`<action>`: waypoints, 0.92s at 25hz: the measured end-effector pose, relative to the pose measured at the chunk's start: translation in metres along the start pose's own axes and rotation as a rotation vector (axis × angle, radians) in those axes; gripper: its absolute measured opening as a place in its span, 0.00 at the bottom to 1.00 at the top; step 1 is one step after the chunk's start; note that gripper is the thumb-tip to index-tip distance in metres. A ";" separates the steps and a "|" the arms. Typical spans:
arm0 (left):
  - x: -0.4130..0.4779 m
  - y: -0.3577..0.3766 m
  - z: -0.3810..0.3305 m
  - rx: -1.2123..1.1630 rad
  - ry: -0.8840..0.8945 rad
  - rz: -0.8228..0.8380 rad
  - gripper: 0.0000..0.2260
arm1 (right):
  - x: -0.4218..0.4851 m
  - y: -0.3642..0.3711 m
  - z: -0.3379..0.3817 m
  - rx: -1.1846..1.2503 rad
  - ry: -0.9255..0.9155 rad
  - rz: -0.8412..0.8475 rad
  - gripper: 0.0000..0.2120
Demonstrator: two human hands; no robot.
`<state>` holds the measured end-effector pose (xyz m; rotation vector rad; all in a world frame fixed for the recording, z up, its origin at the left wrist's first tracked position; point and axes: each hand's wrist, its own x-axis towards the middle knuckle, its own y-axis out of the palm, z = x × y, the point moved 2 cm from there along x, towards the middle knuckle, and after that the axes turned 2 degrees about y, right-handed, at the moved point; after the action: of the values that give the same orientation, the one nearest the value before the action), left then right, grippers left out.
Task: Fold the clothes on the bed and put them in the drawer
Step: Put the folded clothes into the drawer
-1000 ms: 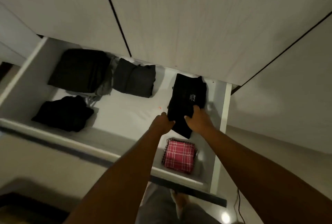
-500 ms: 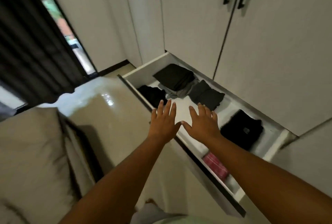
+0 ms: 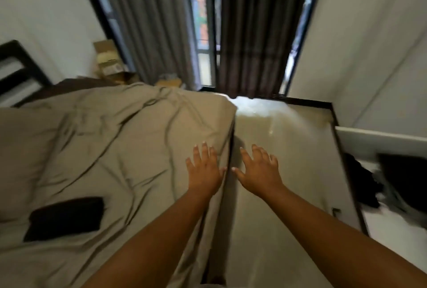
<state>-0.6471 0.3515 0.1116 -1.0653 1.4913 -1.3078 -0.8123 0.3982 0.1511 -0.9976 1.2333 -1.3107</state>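
Item: left hand (image 3: 204, 169) over the bed (image 3: 115, 137) edge, right hand (image 3: 260, 172) over the floor (image 3: 284, 230), both w/ fingers spread & empty, prob. freed to fetch the black garment (image 3: 65, 218) lying flat near-left on the bed; drawer (image 3: 379, 136) open at right, dark clothes (image 3: 406, 181) inside.

Black garment (image 3: 65, 217): folded into a flat, dark rectangle, lying slightly askew on the bed, toward its near left part, well apart from the bed's right edge.
Bed (image 3: 129, 139): covered in a rumpled beige sheet with long creases.
Drawer (image 3: 379, 136): white and pulled open, only partly in view.
Small black pile (image 3: 361, 181): crumpled, inside the drawer just beside its front edge, near the far end wall.
Larger black pile (image 3: 406, 179): deeper in the drawer, blurred.
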 end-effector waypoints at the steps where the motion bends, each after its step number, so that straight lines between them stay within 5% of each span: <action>1: 0.000 0.000 0.034 -0.012 -0.090 0.035 0.38 | 0.017 0.003 0.032 0.004 -0.075 0.013 0.36; 11: -0.073 0.028 0.232 -0.170 -0.710 0.053 0.37 | 0.070 0.067 0.270 -0.085 -0.670 0.182 0.34; 23: -0.138 0.090 0.316 -0.621 -1.283 -0.001 0.39 | 0.080 0.155 0.405 -0.115 -1.063 0.549 0.37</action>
<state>-0.3116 0.4100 0.0060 -1.7821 0.8221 0.0585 -0.4032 0.2751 0.0435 -1.0953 0.6478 -0.1747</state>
